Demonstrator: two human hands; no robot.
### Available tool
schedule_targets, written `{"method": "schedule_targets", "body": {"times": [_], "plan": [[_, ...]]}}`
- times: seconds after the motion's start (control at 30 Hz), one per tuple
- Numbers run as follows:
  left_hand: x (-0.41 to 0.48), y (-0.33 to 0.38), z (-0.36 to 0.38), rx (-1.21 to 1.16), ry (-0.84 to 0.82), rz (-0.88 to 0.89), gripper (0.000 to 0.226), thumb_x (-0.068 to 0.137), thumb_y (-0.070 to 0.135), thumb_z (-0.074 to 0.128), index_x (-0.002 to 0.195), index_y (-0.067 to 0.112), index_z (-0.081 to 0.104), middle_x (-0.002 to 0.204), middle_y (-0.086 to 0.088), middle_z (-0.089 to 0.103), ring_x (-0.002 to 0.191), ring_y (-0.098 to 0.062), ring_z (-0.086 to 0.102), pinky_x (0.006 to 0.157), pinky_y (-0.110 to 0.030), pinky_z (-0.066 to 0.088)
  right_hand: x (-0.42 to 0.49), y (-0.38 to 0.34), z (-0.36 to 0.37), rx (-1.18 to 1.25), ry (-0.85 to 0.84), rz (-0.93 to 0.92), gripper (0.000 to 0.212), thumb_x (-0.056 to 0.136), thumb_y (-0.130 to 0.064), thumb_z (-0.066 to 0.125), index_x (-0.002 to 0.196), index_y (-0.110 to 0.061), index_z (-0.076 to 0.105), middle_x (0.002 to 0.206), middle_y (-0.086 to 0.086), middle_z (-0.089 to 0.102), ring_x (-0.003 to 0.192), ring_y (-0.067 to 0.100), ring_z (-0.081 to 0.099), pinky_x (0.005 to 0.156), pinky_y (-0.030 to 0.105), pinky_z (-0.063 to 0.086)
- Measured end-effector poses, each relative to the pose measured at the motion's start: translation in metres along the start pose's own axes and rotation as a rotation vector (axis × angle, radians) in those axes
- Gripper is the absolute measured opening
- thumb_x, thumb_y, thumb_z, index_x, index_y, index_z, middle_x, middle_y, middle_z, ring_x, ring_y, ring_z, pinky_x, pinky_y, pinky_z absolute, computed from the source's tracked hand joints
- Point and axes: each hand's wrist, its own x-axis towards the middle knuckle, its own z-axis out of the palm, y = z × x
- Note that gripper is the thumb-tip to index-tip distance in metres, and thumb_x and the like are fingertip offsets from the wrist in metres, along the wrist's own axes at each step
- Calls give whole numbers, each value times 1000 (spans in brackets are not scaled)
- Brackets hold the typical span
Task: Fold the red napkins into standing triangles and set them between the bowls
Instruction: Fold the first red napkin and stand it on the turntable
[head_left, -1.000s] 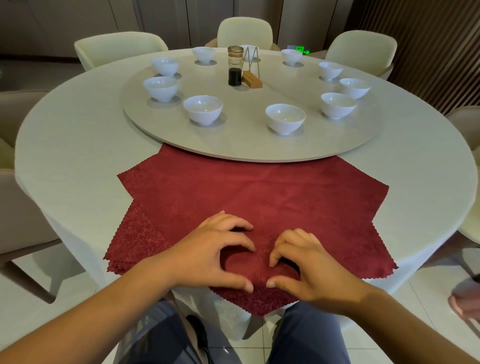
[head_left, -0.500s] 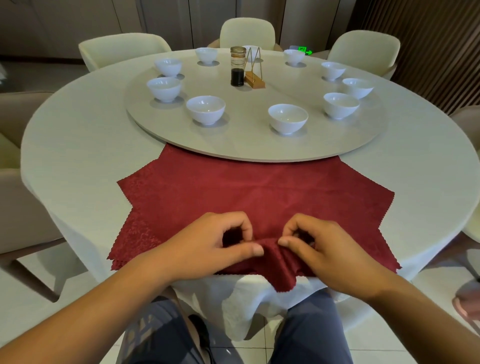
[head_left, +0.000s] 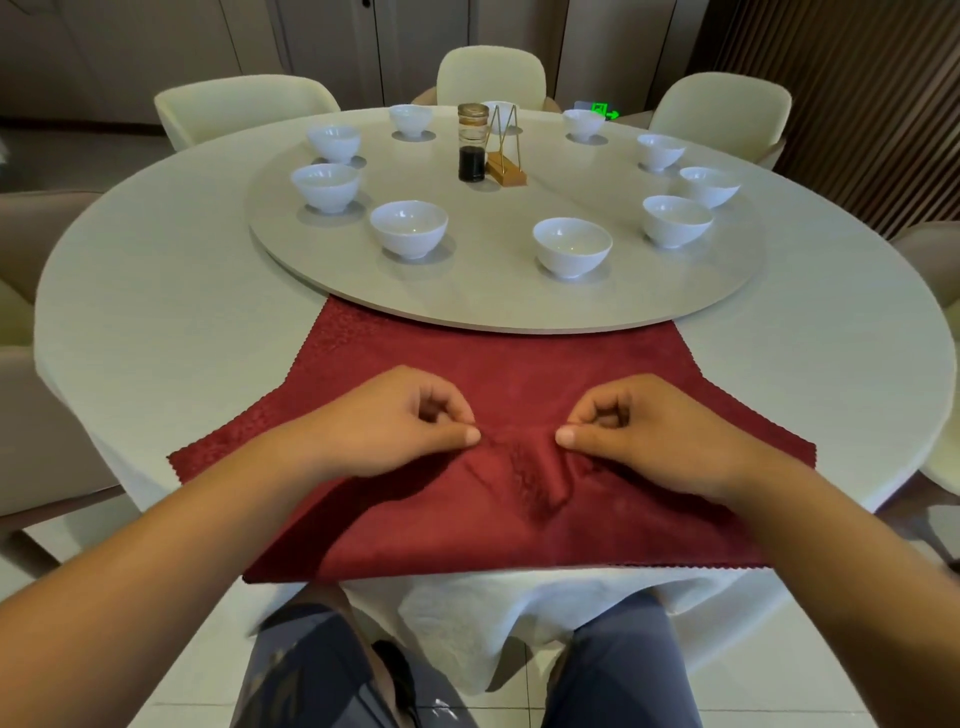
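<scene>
Fingers (head_left: 467, 435) on both sides are curled in, thumb against forefinger. The left hand (head_left: 395, 431) and the right hand (head_left: 649, 436) each pinch a bit of the top red napkin (head_left: 519, 519), and a short wrinkled ridge of cloth runs between the two thumbs. A second ago the same hands were close together at the near corner, which hung over the rim of the surface (head_left: 156, 312). Half a second ago they had lifted it. Now the corner has been carried forward over the cloth and the hands have drawn apart, so the near side of the napkin reads as a long, nearly straight line along the rim.

This looks like the first fold, a corner brought over toward a triangle. It is laid but not yet flattened, since creases still bunch below the right thumb. The napkin lies on the stack of red napkins (head_left: 519, 374), whose far side tucks under the turntable (head_left: 493, 306).

On the turntable the white bowls (head_left: 571, 247) stand in a ring, with no napkin between any of them. A dark bottle (head_left: 472, 143) and a small wooden stand (head_left: 505, 171) sit nearer the middle. The task seems barely begun.
</scene>
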Motion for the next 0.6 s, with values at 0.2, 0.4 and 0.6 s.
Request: {"method": "schedule_targets", "body": {"times": [0.2,0.4,0.6], "plan": [[12,-17,24,508,354,287,18,90,36,61,104,25,63,108,7,55,101,-16,57,91,-42,50,62,34,7,-275,163,-4,16,86,-38,77,85,-22,78,82,-8,74,77,6,67,75,26,51],[-5,-47,41,582,89,271,49,93,61,47,127,31,66,134,7,53,127,-13,47,105,-42,44,57,44,22,-439,433,-231,10,88,-27,72,96,-24,66,91,-6,60,89,15,57,84,35,50],[0,-46,37,737,-60,101,82,90,76,37,161,42,14,171,8,-4,156,-11,-9,124,-41,7,27,48,39,-519,150,-371,34,92,-58,51,101,-32,71,101,-17,66,100,3,55,90,27,47]]}}
